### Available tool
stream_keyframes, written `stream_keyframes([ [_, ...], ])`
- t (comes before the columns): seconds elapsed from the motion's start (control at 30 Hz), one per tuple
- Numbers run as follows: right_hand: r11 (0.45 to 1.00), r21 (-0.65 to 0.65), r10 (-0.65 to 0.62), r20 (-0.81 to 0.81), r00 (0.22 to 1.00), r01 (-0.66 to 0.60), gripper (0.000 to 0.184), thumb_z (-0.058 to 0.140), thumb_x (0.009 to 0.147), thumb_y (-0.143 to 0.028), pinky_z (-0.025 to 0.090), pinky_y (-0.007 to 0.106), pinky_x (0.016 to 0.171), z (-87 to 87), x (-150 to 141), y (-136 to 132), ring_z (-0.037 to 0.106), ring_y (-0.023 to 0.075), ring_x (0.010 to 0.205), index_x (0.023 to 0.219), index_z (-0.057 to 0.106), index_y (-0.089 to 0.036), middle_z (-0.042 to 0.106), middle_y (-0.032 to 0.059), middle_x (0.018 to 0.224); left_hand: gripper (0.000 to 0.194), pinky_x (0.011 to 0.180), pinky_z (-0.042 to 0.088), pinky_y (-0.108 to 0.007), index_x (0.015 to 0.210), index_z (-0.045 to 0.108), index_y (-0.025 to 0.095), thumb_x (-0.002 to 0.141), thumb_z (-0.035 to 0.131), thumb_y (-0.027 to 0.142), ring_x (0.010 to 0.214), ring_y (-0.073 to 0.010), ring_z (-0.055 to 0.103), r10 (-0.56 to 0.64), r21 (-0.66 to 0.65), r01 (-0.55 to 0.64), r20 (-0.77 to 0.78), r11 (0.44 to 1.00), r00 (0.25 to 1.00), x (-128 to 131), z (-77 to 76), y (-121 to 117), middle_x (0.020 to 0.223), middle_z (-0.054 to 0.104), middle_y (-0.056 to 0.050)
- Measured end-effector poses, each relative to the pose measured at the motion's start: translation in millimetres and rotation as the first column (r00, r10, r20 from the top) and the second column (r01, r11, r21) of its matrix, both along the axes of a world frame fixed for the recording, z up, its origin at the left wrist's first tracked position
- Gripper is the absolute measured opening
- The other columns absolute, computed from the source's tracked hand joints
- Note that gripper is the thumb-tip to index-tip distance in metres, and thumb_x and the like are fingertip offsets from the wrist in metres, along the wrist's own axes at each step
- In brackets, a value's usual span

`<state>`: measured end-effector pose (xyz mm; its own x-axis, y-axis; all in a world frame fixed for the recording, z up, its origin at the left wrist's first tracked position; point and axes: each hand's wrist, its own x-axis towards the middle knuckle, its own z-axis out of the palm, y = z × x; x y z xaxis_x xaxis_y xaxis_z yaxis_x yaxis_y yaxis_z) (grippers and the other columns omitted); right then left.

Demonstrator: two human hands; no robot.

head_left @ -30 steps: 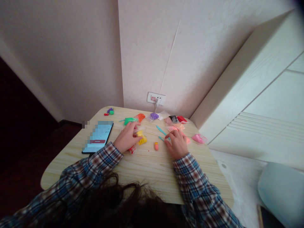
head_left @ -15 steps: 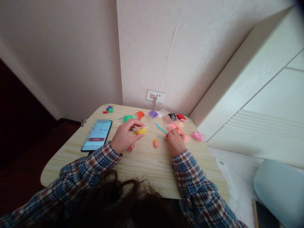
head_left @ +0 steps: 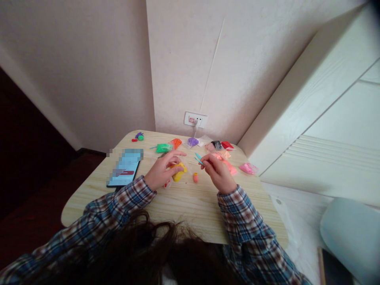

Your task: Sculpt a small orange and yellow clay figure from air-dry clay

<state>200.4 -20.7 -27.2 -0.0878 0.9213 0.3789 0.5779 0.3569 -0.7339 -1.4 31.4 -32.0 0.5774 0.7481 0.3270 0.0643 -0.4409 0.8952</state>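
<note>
My left hand (head_left: 162,171) is closed on a bag of yellow modelling clay (head_left: 178,173), thumb below and index finger stretched out above it. The clay bulges at the bag's near side. In my right hand (head_left: 218,172) a thin turquoise modelling tool (head_left: 200,161) is pinched, its tip pointing left. Just behind that tip shows a second turquoise tool (head_left: 198,155), partly hidden by the fingers. Between my hands a small orange clay figure (head_left: 195,178) with a yellow top stands on the table (head_left: 190,213).
Bags of green clay (head_left: 164,148), orange clay (head_left: 176,143), purple clay (head_left: 192,141), red clay (head_left: 227,145) and pink clay (head_left: 248,168) lie along the far side. A phone (head_left: 126,168) sits at left. Small clay pieces (head_left: 138,137) rest at the far left corner.
My right hand has lifted the thin turquoise tool from the table. My left hand has turned the yellow clay bag downward and nearer, with more yellow showing.
</note>
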Motion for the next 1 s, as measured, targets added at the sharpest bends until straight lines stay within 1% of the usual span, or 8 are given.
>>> stream_keyframes([
  [0.1,0.998,0.042,0.037,-0.046,0.998,-0.035,0.024,0.036,0.090,-0.031,0.037,0.025,0.061,13.8,-10,-1,0.049,0.0118,0.066,0.080,0.054,-0.018,0.054,0.0010,0.070,0.039,0.068,0.043,-0.025,0.121,0.043,0.013,0.085,0.048,0.028,0.072,-0.0127,0.056,-0.012,0.082,0.015,-0.038,0.996,0.999,-1,0.8,-1,0.077,0.058,-0.001],
  [0.13,0.998,0.038,0.049,-0.026,0.998,-0.048,0.023,0.039,0.089,-0.032,0.037,0.025,0.063,17.5,-14,-1,0.049,0.0120,0.067,0.080,0.054,-0.017,0.054,0.0009,0.070,0.040,0.067,0.042,-0.024,0.123,0.042,0.012,0.086,0.046,0.028,0.071,-0.0124,0.055,-0.013,0.113,0.019,-0.052,0.993,0.999,-1,0.9,-2,0.075,0.057,-0.001],
  [0.23,0.997,-0.006,0.081,0.066,0.994,-0.081,0.022,0.047,0.085,-0.037,0.033,0.024,0.056,23.3,-25,-1,0.042,0.0100,0.058,0.075,0.053,-0.018,0.049,-0.0021,0.064,0.040,0.068,0.040,-0.024,0.125,0.039,0.013,0.088,0.043,0.029,0.069,-0.0123,0.052,-0.008,0.190,0.024,-0.084,0.982,0.996,-1,0.4,-2,0.073,0.054,0.001],
  [0.37,0.993,-0.072,0.103,0.094,0.990,-0.096,0.023,0.052,0.083,-0.037,0.030,0.023,0.054,20.4,-30,0,0.038,0.0086,0.054,0.070,0.051,-0.018,0.043,-0.0052,0.055,0.037,0.072,0.039,-0.025,0.123,0.042,0.012,0.091,0.035,0.028,0.074,-0.0132,0.050,0.022,0.243,0.004,-0.106,0.970,0.994,-2,-1.6,-3,0.079,0.052,-0.001],
  [0.53,0.975,-0.152,0.169,0.036,0.985,-0.162,0.027,0.049,0.083,-0.042,0.029,0.022,0.052,12.2,-26,3,0.037,0.0083,0.051,0.074,0.054,-0.017,0.044,-0.0058,0.052,0.040,0.069,0.038,-0.025,0.127,0.038,0.011,0.092,0.031,0.028,0.069,-0.0132,0.048,-0.011,0.255,0.046,-0.137,0.966,0.990,-3,-2.2,-4,0.072,0.049,0.000],
  [0.77,0.983,-0.029,0.182,0.011,0.983,-0.182,0.026,0.044,0.086,-0.034,0.033,0.023,0.056,10.5,-28,0,0.045,0.0089,0.056,0.071,0.058,-0.017,0.050,-0.0026,0.060,0.043,0.080,0.039,-0.029,0.132,0.035,0.012,0.092,0.031,0.027,0.080,-0.0159,0.055,-0.011,0.302,0.063,-0.171,0.951,0.985,-3,2.0,-6,0.079,0.061,-0.003],
  [0.9,0.991,-0.040,0.132,0.041,0.990,-0.131,0.024,0.046,0.084,-0.031,0.032,0.022,0.055,12.9,-29,-3,0.043,0.0087,0.053,0.069,0.059,-0.017,0.050,-0.0032,0.055,0.042,0.081,0.040,-0.029,0.131,0.037,0.013,0.092,0.030,0.027,0.083,-0.0164,0.056,0.043,0.348,0.039,-0.226,0.937,0.973,-3,2.8,-8,0.083,0.063,-0.004],
  [1.0,0.994,-0.048,0.105,0.080,0.991,-0.102,0.024,0.048,0.083,-0.031,0.031,0.022,0.053,13.0,-29,-3,0.040,0.0083,0.052,0.067,0.058,-0.017,0.049,-0.0034,0.054,0.042,0.083,0.040,-0.030,0.130,0.039,0.013,0.092,0.030,0.027,0.086,-0.0171,0.056,0.054,0.375,0.048,-0.257,0.926,0.965,-2,2.4,-8,0.088,0.064,-0.006],
])
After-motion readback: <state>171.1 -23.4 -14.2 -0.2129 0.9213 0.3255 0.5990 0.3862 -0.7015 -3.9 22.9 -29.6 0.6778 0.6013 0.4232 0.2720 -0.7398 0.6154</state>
